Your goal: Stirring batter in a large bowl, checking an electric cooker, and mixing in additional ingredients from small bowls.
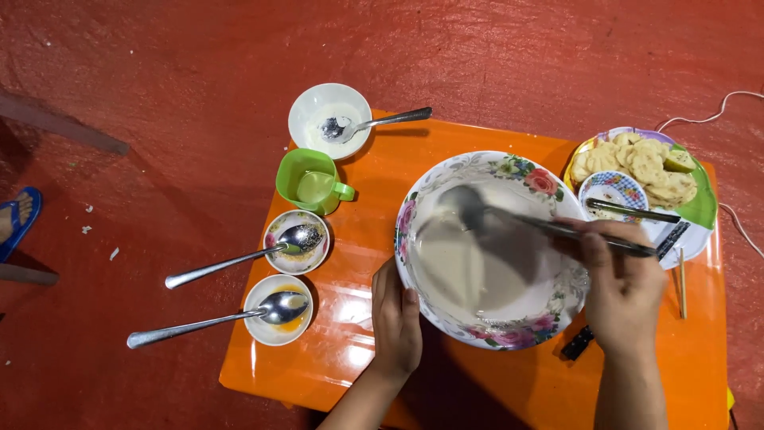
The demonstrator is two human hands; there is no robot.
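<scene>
Bright overhead light, sharp focus except for motion blur.

Glare streaks the orange tabletop [350, 310] toward seven o'clock; the ladle [469, 205] in the floral bowl [493, 171] smears; corners dim slightly.
</scene>
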